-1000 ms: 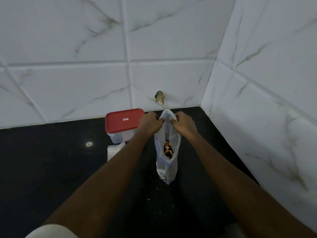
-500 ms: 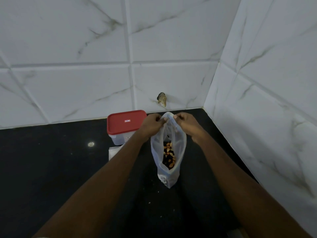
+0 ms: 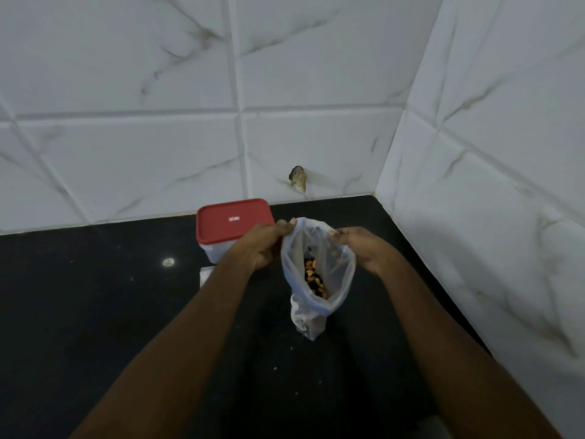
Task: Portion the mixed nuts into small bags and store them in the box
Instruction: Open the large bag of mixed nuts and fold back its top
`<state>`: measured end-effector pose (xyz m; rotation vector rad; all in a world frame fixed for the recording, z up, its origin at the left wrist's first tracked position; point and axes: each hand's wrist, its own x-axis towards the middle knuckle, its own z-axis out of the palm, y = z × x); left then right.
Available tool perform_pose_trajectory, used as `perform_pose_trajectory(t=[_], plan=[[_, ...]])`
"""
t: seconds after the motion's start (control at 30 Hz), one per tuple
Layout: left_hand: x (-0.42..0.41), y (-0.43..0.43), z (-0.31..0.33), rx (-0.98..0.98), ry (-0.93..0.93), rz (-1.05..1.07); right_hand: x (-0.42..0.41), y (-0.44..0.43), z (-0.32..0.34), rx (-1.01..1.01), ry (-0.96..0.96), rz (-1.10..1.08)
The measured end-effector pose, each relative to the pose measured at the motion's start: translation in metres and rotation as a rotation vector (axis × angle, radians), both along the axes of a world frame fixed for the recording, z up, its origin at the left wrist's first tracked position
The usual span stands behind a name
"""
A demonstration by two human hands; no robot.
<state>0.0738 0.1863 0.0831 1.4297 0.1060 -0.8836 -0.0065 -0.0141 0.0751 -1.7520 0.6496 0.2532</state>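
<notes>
A clear plastic bag stands upright on the black counter, its mouth pulled wide. Mixed nuts, orange and dark, lie inside it. My left hand pinches the bag's left rim. My right hand pinches the right rim. Behind my left hand stands a clear box with a red lid on it. Flat white plastic bags peek out in front of the box, mostly hidden by my left forearm.
White marble-look tiled walls close the counter at the back and on the right, forming a corner. A small chipped spot marks the back wall low down. Small crumbs dot the counter near the bag.
Both hands have pulled apart, spreading the bag's mouth from nearly pinched closed to wide open, so the nuts inside now show.
</notes>
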Motion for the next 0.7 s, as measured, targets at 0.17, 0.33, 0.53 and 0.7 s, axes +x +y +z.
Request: perform_pose_trajectory(t=[0.17,0.33,0.53,0.7], plan=[[-0.006,0.011,0.0,0.367,-0.337,-0.189,-0.008,-0.005,0.001,-0.162,-0.039,0.003],[-0.008,0.005,0.003,0.162,-0.206,-0.091,-0.011,-0.001,0.004,-0.098,-0.054,-0.041],[-0.015,-0.009,-0.013,-0.414,0.23,0.248,-0.014,0.011,-0.016,0.685,-0.248,-0.336],[-0.019,-0.003,-0.022,-0.265,0.069,0.113,-0.028,0.009,-0.019,0.576,-0.241,-0.251]])
